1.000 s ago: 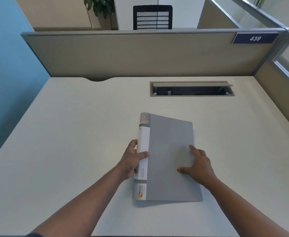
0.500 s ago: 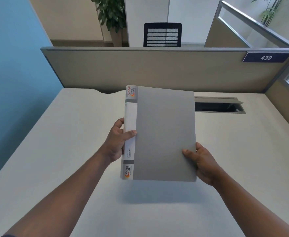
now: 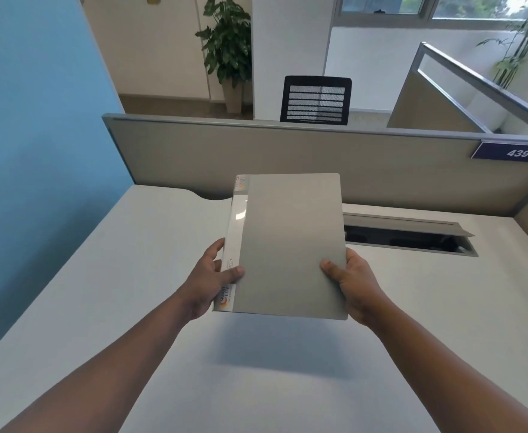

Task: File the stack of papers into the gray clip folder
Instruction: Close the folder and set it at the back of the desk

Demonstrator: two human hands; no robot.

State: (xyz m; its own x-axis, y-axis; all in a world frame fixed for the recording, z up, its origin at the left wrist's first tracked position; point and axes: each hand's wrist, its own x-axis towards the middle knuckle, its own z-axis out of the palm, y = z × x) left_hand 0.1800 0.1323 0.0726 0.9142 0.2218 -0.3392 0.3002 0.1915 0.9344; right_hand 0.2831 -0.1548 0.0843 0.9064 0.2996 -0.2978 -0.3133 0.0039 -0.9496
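Left hand is pinched on the folder at its spine edge, thumb on top around 9 o'clock, and the right hand is clamped on the open edge near 4 o'clock. The folder's closed and held up off the desk, tilted toward the camera. No papers in view, so I'd guess they're inside or out of frame. Tip: keep the spine grip firm and let the right thumb peel the cover, or it'll flop.
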